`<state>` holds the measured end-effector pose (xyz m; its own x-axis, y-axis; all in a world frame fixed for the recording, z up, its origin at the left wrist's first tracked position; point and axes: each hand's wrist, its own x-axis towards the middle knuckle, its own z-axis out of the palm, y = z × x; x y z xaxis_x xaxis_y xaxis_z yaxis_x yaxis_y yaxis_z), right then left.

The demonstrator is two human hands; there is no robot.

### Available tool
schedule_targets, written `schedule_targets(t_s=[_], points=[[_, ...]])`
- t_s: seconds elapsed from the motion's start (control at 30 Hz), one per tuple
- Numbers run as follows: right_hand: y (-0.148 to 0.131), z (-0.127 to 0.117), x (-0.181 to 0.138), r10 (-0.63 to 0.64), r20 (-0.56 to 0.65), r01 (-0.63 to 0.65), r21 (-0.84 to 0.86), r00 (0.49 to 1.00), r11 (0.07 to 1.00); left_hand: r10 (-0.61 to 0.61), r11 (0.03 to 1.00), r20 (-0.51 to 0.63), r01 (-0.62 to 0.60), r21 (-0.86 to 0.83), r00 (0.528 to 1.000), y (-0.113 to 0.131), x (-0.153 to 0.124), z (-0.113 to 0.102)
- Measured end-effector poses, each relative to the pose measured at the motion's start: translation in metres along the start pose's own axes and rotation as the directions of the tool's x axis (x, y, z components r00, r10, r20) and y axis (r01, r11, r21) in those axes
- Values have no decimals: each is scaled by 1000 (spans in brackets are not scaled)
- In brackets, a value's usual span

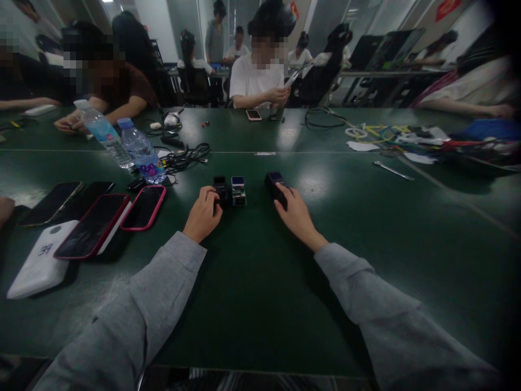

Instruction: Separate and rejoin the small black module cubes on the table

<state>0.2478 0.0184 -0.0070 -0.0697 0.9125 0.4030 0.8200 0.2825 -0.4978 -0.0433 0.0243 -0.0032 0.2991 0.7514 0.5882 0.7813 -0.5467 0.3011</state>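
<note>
My left hand [204,213] rests on the green table [260,282] with its fingers curled round a small black block [221,190]. Right beside that block stands a small module with a blue screen and a bare circuit board [238,190], touching or nearly touching it. My right hand [296,216] lies further right, its fingers closed over a black box-shaped device [275,183] with a dark screen on top. Both arms wear grey sleeves.
Several phones [143,207] and a white power bank [40,260] lie at the left. Two water bottles [138,152] and a tangle of black cables [185,157] stand behind them. Other people sit across the table. Coloured wires and paper [391,136] lie at the far right.
</note>
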Motion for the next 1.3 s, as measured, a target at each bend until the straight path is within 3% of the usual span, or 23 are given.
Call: schedule_targets(t_s=[0.37,0.5,0.6,0.7,1.03,1.3], points=[[-3,-4,-2,25,-152,-38,-79,988,996,21,1000,-51,-21,3,998,-1,1,0],[-16,-11,-6,-89,-220,68,-105,971,992,4,999,-41,-2,48,999,2,0,-1],[-34,-11,-11,-226,-179,200,-152,958,968,8,998,-41,-6,56,999,4,-1,-2],[-50,-3,-13,-278,-96,261,-159,956,952,39,997,-8,-39,71,999,6,-1,-3],[-47,25,-1,-95,-42,86,-177,995,981,74,993,40,-77,86,996,5,-1,-2],[-46,24,-1,-83,18,85,-234,996,968,70,992,46,-74,102,996,4,-1,-1]])
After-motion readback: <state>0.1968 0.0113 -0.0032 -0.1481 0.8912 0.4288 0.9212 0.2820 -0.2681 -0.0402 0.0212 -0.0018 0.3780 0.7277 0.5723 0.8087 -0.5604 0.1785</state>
